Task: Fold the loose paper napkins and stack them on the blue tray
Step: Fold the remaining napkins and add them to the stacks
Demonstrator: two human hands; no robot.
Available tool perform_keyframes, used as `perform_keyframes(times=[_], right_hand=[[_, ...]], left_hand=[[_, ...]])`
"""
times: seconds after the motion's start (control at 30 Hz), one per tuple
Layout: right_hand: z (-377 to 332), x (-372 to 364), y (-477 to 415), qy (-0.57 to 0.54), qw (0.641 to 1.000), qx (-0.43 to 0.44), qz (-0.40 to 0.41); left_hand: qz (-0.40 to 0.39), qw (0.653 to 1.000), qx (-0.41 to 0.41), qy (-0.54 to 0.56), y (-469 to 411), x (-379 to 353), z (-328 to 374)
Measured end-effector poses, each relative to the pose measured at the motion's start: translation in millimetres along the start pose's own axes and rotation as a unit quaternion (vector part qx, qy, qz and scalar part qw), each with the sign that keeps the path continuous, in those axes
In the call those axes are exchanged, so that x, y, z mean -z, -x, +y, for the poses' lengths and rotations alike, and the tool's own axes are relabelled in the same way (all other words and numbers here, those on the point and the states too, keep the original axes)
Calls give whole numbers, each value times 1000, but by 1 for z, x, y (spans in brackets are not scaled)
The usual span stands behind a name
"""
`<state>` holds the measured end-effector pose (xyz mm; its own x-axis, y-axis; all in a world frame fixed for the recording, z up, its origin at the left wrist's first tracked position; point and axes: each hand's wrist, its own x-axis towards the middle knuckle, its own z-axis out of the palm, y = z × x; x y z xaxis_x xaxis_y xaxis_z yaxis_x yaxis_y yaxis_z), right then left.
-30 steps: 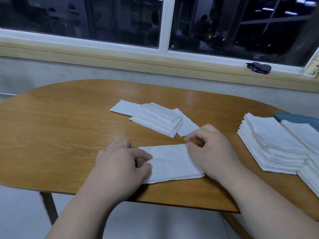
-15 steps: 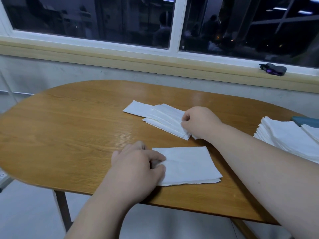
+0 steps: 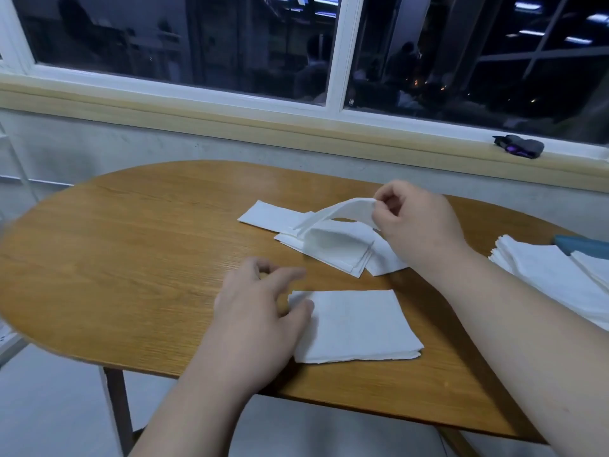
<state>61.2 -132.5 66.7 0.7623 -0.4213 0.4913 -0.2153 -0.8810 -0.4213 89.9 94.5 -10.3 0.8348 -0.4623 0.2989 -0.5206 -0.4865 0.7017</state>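
Right hand (image 3: pixel 413 225), grip pinched on a lifted napkin (image 3: pixel 336 213) — left hand (image 3: pixel 257 315) slack, spread, thumb on the folded napkin (image 3: pixel 359 324).

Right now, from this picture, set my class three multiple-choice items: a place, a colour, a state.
1. Where does the dark bundle lie? A on a chair; B in a drawer; C on the window sill.
2. What colour is the folded napkin by the left hand? A white; B blue; C yellow.
3. How is the top napkin in the right hand? A flat; B pinched, lifted at one end; C balled up.
Key: 1 C, it sits below the glass; 2 A, plain white paper; 3 B, its other end rests on the pile.
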Motion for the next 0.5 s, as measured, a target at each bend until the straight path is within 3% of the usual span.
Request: perform_keyframes(times=[0.1, 0.27, 0.5], right_hand=[[-14, 22, 23, -92, 996, -3, -5], [-26, 48, 55, -214, 975, -15, -61], [-7, 45, 70, -333, 926, -127, -128]], left_hand=[[51, 998, -17, 30, -1, 2, 3], [31, 987, -6, 158, 3, 11, 15], [24, 966, 22, 255, 10, 14, 31]])
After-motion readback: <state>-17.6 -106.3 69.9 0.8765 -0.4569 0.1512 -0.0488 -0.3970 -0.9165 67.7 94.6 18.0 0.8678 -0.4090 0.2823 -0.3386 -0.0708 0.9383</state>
